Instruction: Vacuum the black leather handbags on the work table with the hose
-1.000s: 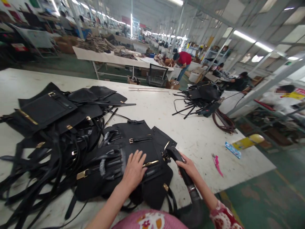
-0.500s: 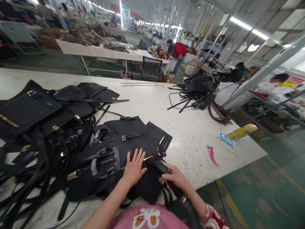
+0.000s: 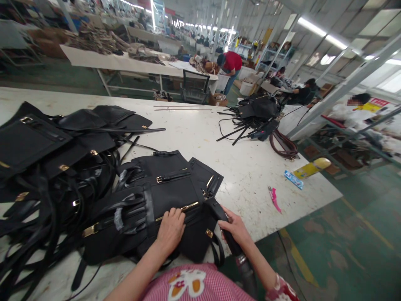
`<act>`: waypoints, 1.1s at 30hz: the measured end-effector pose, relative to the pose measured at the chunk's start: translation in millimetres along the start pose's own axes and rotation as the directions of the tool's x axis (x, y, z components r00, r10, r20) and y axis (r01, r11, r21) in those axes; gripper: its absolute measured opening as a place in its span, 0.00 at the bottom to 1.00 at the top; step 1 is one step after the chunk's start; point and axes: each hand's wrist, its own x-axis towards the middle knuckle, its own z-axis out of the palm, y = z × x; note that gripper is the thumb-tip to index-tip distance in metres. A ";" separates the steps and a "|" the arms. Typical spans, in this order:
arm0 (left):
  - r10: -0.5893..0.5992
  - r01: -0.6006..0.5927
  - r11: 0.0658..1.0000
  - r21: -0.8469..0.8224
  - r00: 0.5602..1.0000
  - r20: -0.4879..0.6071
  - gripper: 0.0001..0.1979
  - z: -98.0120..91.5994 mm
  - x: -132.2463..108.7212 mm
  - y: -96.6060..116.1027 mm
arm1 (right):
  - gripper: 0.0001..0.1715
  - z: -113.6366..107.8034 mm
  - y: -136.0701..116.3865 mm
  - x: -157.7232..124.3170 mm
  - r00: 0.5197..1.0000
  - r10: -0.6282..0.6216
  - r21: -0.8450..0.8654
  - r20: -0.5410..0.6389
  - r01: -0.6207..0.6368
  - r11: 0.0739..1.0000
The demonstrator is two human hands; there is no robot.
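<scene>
A black bag panel [image 3: 175,196] with gold zippers and buckles lies at the near edge of the white table [image 3: 238,167]. My left hand [image 3: 171,229] rests on it just below a gold zipper, fingers curled down against the fabric. My right hand [image 3: 235,228] is wrapped round a black nozzle [image 3: 219,213] whose tip points at the panel's right edge. A grey ribbed hose [image 3: 247,274] runs from the nozzle down past my right arm.
A large heap of black bag panels and straps [image 3: 46,167] covers the table's left side. A smaller black pile [image 3: 257,113] and coiled cord [image 3: 283,146] sit far right. Pink snips [image 3: 274,197] and a blue packet [image 3: 293,179] lie near the right edge. People work at tables behind.
My left hand has slid down the panel and its fingers have curled from flat. My right hand with the nozzle has moved in against the panel's right edge.
</scene>
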 end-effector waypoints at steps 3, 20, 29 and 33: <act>0.004 -0.005 0.999 0.047 1.000 0.024 0.10 1.3 -2.3 11.5 | 0.46 2.7 1.8 -7.1 0.999 0.032 0.014 -0.010 -0.032 0.999; 0.178 -0.180 0.977 -0.118 0.984 -0.028 0.13 -1.1 10.2 10.4 | 0.37 17.5 -23.5 15.2 0.993 -0.093 0.007 0.078 0.093 0.996; -0.046 0.050 0.995 0.091 0.998 -0.043 0.30 29.7 30.9 -34.1 | 0.40 16.9 -50.1 122.2 0.975 0.032 0.020 0.219 -0.037 0.999; -0.040 0.041 0.996 0.078 0.999 -0.014 0.28 31.9 30.3 -34.9 | 0.36 30.2 -56.6 159.9 0.966 0.032 0.014 0.256 -0.037 0.999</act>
